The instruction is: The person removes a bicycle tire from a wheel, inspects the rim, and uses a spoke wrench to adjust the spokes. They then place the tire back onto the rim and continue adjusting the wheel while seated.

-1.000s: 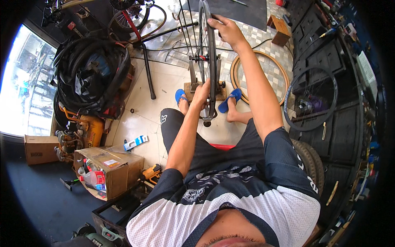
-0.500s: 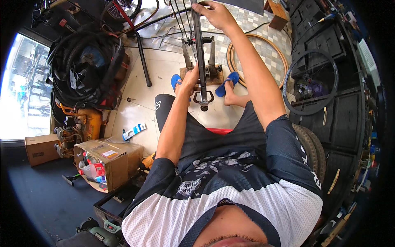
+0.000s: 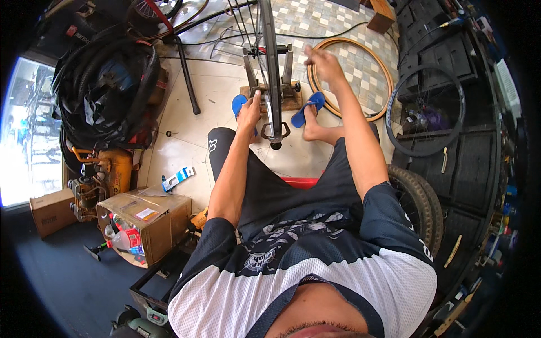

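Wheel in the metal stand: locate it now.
In the head view, the wheel is at upper centre, edge-on in the metal stand, between the left hand and the right hand, left of the tan ring.

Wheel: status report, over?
Left grip beside wheel, contact unclear. Right grip off it, motion-blurred. Wheel upright in stand. Tan rings lie right of stand.
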{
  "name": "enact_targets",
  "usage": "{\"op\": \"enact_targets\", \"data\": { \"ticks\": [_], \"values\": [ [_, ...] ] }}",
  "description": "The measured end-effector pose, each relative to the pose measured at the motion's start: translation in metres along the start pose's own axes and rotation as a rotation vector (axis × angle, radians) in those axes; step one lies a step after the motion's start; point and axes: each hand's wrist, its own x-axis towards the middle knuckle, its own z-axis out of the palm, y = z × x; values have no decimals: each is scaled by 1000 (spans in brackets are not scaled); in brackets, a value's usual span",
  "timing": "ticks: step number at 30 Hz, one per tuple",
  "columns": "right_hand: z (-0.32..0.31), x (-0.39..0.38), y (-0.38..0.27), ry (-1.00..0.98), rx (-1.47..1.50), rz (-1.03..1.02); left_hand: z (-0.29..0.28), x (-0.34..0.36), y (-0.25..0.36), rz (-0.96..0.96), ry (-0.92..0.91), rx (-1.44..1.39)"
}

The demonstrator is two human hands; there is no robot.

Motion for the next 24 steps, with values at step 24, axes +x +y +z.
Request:
{"op": "enact_targets", "data": {
  "ticks": [24],
  "values": [
    [41, 167, 423, -247, 115, 637, -128, -51, 15, 55, 119, 707]
  ]
}}
